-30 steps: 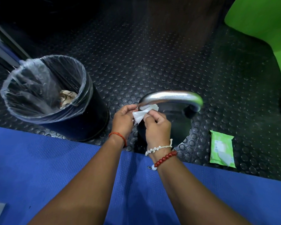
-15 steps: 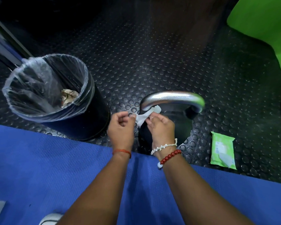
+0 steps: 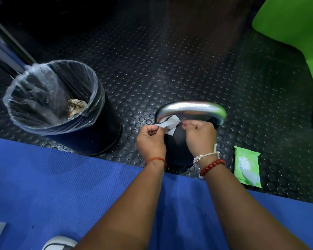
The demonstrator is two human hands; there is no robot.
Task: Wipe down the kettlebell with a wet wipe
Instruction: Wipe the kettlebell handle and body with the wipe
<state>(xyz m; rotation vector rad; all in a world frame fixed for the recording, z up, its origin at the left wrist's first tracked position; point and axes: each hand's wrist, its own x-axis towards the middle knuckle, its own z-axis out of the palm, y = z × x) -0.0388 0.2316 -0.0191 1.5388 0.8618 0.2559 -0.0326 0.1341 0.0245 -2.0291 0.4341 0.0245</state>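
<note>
Kettlebell (image 3: 178, 142), black round body with curved polished-metal handle (image 3: 190, 107): standing upright on the black studded rubber floor (image 3: 170, 60), just beyond the edge of the blue textured mat (image 3: 61, 186), between bin and packet.

Wet wipe (image 3: 168, 123), white, crumpled: stretched beneath the left end of the handle and touching it.

Left hand (image 3: 151, 141): fingers curled, pinching the wipe's left end.

Right hand (image 3: 200, 136): fingers curled, thumb and fingertips nipping the wipe's right end just under the handle.

Black cylindrical bin (image 3: 105, 134) with clear plastic liner: left of the kettlebell, crumpled paper (image 3: 77, 107) inside.

Green flat wipe packet (image 3: 247, 166): lying on the floor just right of the kettlebell.
</note>
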